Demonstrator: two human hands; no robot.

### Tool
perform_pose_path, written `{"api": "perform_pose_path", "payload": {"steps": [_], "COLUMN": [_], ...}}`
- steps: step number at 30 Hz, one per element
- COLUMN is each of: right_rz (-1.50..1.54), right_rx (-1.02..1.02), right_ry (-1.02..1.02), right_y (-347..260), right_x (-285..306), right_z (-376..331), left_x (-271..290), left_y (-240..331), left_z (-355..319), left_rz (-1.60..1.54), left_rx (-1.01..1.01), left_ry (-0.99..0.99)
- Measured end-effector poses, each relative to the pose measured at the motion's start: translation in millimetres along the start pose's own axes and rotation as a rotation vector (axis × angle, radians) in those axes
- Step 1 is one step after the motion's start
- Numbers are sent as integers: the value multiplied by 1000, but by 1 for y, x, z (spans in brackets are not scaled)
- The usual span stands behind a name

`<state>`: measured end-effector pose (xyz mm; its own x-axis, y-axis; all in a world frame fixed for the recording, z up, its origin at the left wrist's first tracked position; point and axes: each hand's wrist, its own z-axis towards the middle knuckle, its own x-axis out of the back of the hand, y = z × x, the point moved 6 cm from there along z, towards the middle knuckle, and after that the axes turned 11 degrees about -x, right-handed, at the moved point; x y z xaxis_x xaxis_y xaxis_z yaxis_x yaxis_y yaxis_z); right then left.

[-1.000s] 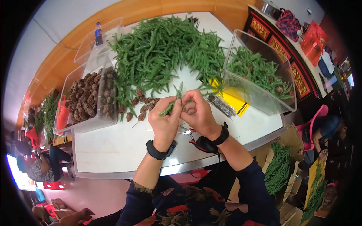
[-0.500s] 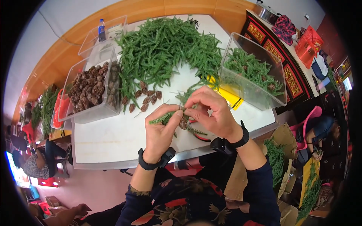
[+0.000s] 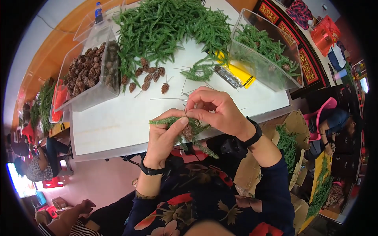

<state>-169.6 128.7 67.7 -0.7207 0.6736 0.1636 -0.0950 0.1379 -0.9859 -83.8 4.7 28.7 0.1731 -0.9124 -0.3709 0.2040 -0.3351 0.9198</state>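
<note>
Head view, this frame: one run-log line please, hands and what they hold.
left hand: grips green sprig bundle with pine cone | right hand: pinches top of bundle | loose pine cones on white table

pine cone half hidden by fingers

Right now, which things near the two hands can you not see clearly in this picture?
Head view only:
- Small pine cone: mostly covered by the green sprigs and the left hand.
- What the right hand pinches: too small, hidden behind its fingertips.
- Clear bin of cones: its far end blurs toward the rim.
- Silvery bundle: too small to identify.
</note>
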Motion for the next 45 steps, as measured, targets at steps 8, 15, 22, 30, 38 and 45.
{"api": "perform_pose_path", "payload": {"steps": [8, 15, 22, 30, 38, 45], "right_rz": [-238, -473, -774, -965, -1095, -712], "right_rx": [281, 467, 728, 743, 405, -29], "right_ry": [70, -27, -130, -191, -194, -268], "right_y": [-7, -27, -46, -53, -44, -22], "right_x": [-9, -1, -5, -17, -21, -8], "right_z": [-12, -12, -7, -6, -9, -2], "left_x": [6, 6, 2, 0, -3, -3], "left_y": [-20, -17, -15, -10, -2, -6], "left_z": [-12, -14, -16, -17, -14, -19], "left_rz": [-152, -105, -136, -62, 451, 454], "left_rx": [139, 164, 173, 136, -120, -38], "left_ry": [1, -73, -117, -101, -154, -106]}}
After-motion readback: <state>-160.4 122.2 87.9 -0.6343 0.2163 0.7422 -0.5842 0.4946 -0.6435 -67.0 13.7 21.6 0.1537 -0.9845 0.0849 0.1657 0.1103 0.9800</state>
